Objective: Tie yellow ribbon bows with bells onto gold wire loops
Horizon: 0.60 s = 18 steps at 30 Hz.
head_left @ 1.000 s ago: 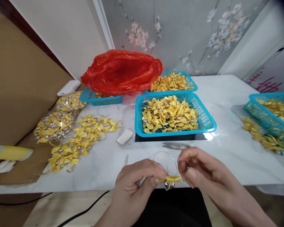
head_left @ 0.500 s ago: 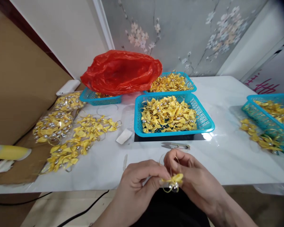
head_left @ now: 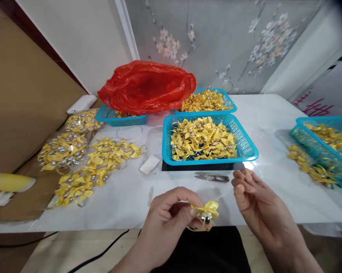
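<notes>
Pinched between the thumb and fingers of my left hand (head_left: pixel 173 220) is a yellow ribbon flower (head_left: pixel 210 208) with silvery beads under its petals. My right hand (head_left: pixel 262 208) is closed to the right of it, fingertips together on the end of a thin pale thread (head_left: pixel 223 195) that runs up from the flower. Just above the hands, thread snips (head_left: pixel 213 177) lie on the white table. Beyond them stands a blue basket (head_left: pixel 210 163) filled with similar yellow ribbon flowers.
Loose yellow ribbon flowers (head_left: pixel 102 159) and bagged ones (head_left: pixel 64 149) lie at the left. A red plastic bag (head_left: pixel 148 87) rests over a blue basket (head_left: pixel 125 120) at the back. Another blue basket (head_left: pixel 321 144) stands at the right. A white paper scrap (head_left: pixel 149 164) lies mid-table.
My right hand has moved away to the right from the flower, drawing the thread out straight. My left hand still grips the flower, which is turned slightly.
</notes>
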{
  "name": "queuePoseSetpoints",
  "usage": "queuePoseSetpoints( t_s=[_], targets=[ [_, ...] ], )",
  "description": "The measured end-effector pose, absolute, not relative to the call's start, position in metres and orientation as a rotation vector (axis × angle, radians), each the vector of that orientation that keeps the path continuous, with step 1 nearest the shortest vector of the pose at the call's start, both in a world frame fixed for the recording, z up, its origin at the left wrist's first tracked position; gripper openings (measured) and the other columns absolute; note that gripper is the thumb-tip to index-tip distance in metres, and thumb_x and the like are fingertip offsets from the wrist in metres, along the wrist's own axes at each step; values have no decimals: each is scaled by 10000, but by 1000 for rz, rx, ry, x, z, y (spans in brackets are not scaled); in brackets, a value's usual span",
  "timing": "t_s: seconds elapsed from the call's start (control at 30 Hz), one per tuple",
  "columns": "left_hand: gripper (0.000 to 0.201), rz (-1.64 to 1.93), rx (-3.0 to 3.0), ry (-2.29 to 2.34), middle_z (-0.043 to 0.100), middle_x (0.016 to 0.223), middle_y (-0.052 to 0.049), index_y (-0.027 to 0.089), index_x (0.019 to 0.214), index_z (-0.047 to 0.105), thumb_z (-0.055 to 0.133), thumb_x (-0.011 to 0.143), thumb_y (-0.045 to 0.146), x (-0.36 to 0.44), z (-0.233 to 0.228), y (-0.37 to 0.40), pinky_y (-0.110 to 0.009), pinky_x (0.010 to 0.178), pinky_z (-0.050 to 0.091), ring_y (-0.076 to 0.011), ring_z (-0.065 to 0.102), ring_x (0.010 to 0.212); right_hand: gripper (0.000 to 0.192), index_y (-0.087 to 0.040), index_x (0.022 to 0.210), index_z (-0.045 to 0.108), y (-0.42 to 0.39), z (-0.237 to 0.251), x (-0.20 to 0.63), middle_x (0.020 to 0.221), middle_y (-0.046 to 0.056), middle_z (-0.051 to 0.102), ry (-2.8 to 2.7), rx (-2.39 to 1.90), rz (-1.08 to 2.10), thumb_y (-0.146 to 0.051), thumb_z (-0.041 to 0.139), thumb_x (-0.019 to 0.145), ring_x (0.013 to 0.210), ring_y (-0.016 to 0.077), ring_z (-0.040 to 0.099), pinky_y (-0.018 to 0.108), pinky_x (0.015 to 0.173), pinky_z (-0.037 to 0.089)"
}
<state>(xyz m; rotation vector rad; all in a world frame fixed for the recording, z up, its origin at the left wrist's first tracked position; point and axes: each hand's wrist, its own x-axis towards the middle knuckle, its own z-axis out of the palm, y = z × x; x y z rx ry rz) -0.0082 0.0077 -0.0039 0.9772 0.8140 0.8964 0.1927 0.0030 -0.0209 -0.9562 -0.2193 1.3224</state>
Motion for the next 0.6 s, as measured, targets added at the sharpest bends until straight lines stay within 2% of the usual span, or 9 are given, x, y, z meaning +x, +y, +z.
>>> queuePoseSetpoints(
  t_s=[0.13, 0.33, 0.4, 0.47, 0.53, 0.6],
  targets=[
    [107, 876, 803, 770, 705, 704, 20, 197, 820, 670, 700, 888, 274, -4, -5, 7, -151, 489, 570, -121, 735, 592, 297, -165, 752, 613, 7, -21, 197, 775, -56, 567, -329, -965, 1133, -218, 884, 643, 509, -1, 461, 135, 633, 603],
    [86, 919, 759, 762, 681, 767, 33, 213, 824, 662, 698, 889, 255, -10, -6, 7, -113, 379, 494, -62, 646, 479, 228, -199, 749, 604, 13, -31, 231, 748, -54, 575, -460, -1024, 741, -248, 826, 731, 542, 36, 493, 326, 835, 602],
    [85, 925, 748, 759, 674, 774, 38, 220, 816, 671, 698, 891, 250, -12, -8, 6, -121, 422, 503, -50, 626, 494, 203, -198, 735, 603, 11, -33, 241, 754, -38, 581, -485, -1084, 621, -211, 805, 752, 546, 51, 502, 394, 875, 586],
    [85, 959, 768, 786, 670, 800, 38, 217, 799, 689, 725, 872, 238, -14, -11, 6, -129, 547, 530, -52, 641, 603, 181, -202, 745, 604, 6, -34, 248, 762, -29, 583, -508, -1163, 522, -193, 784, 766, 545, 63, 509, 440, 893, 574],
    [84, 1011, 814, 823, 666, 821, 37, 212, 785, 704, 752, 852, 230, -14, -13, 6, -119, 680, 512, -55, 626, 724, 166, -214, 762, 591, 1, -35, 252, 769, -30, 576, -533, -1269, 458, -207, 755, 787, 538, 66, 510, 450, 882, 571],
    [82, 1046, 836, 831, 660, 806, 40, 216, 783, 708, 762, 845, 221, -16, -13, 8, -110, 726, 478, -57, 590, 766, 141, -222, 779, 582, -4, -37, 254, 745, -30, 564, -558, -1414, 440, -227, 720, 810, 563, 86, 563, 420, 828, 572]
  ],
)
